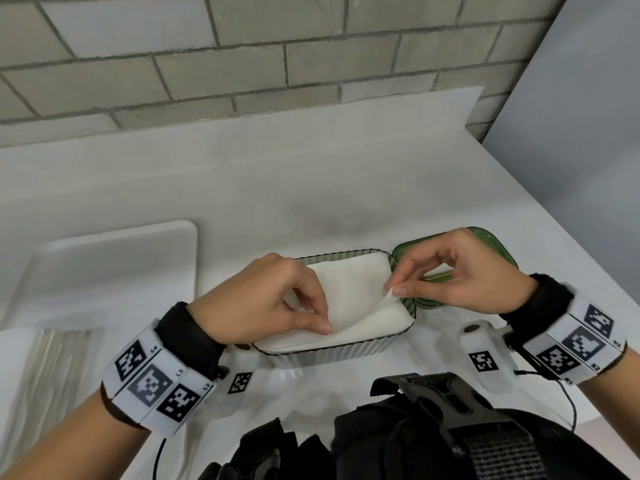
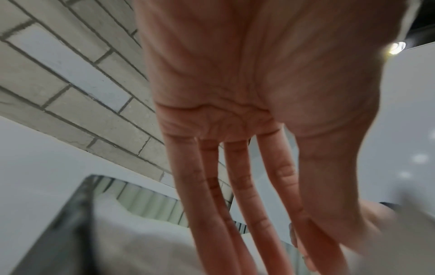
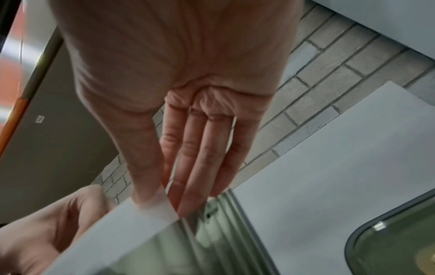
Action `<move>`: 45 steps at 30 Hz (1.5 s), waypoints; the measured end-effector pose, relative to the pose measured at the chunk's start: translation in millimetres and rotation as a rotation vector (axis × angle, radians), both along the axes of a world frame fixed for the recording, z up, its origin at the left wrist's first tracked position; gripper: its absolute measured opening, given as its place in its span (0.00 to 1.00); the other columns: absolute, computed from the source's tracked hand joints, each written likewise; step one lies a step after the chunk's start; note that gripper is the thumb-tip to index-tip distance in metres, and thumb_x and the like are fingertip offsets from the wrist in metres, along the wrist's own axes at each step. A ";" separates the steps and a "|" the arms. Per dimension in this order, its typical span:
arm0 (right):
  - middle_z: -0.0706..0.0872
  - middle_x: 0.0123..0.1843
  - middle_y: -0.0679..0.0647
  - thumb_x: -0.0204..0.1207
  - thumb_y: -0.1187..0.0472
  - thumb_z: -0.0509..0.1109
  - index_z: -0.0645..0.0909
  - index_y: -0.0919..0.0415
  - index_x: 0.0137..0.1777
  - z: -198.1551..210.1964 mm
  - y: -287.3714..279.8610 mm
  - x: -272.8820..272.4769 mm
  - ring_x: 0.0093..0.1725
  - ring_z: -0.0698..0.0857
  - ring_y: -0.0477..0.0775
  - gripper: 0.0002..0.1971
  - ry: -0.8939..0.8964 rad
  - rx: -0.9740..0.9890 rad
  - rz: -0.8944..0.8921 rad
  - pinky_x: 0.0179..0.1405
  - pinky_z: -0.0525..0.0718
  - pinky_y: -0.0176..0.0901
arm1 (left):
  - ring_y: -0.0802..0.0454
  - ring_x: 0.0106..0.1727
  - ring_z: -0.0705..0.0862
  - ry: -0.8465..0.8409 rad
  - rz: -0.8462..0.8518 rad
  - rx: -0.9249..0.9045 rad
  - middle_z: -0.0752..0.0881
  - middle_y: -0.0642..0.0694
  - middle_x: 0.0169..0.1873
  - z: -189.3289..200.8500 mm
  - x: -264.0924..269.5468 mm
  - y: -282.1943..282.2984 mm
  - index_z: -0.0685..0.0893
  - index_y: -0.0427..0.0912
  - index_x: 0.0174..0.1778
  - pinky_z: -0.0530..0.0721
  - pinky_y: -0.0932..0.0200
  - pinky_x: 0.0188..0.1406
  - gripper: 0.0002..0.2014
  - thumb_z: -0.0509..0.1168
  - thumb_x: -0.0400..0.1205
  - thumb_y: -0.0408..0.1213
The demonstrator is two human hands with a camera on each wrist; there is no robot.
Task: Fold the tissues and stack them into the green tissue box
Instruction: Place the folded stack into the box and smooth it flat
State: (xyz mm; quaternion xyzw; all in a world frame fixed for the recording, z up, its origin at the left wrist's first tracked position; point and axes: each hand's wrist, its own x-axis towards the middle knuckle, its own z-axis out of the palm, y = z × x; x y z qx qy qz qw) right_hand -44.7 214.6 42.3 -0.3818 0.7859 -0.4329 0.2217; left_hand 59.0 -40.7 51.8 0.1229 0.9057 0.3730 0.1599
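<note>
The green ribbed tissue box (image 1: 329, 356) stands open in the middle of the white counter, with a stack of white folded tissues in it. The top tissue (image 1: 356, 299) is partly lifted. My left hand (image 1: 320, 322) pinches its near left edge between thumb and forefinger. At the box's right end, my right hand (image 1: 394, 288) pinches a raised corner of the same tissue. The right wrist view shows that hand (image 3: 164, 204) on the tissue (image 3: 122, 232) above the box wall (image 3: 219, 232). The left wrist view shows my left hand (image 2: 303, 247) over the box rim (image 2: 77, 214), blurred.
The box's green lid (image 1: 485, 237) lies on the counter right behind my right hand, also in the right wrist view as the lid (image 3: 395, 247). A white tray (image 1: 114, 265) sits at the left, a clear wrapper (image 1: 52, 368) near it. A brick wall runs along the back.
</note>
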 end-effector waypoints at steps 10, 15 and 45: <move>0.93 0.42 0.49 0.66 0.67 0.82 0.92 0.62 0.42 -1.7 5.7 0.0 0.46 0.92 0.52 0.05 -0.006 -0.028 0.017 0.53 0.88 0.49 | 0.64 0.46 0.82 0.103 -0.036 -0.299 0.84 0.60 0.41 2.9 -0.3 11.1 0.88 0.56 0.39 0.84 0.58 0.44 0.18 0.71 0.68 0.67; 0.93 0.42 0.51 0.64 0.67 0.82 0.92 0.64 0.41 -4.5 10.8 2.3 0.46 0.92 0.52 0.05 -0.011 -0.070 0.002 0.52 0.88 0.42 | 0.63 0.45 0.80 0.208 -0.118 -0.411 0.83 0.62 0.47 10.0 4.2 19.3 0.86 0.58 0.45 0.77 0.61 0.44 0.12 0.65 0.78 0.61; 0.92 0.39 0.50 0.72 0.56 0.78 0.89 0.54 0.43 4.5 22.0 -43.2 0.43 0.90 0.53 0.03 0.157 -0.010 -0.320 0.47 0.88 0.47 | 0.58 0.36 0.84 0.320 0.181 -0.164 0.86 0.55 0.32 -16.8 13.5 2.5 0.84 0.50 0.41 0.84 0.55 0.41 0.09 0.64 0.84 0.47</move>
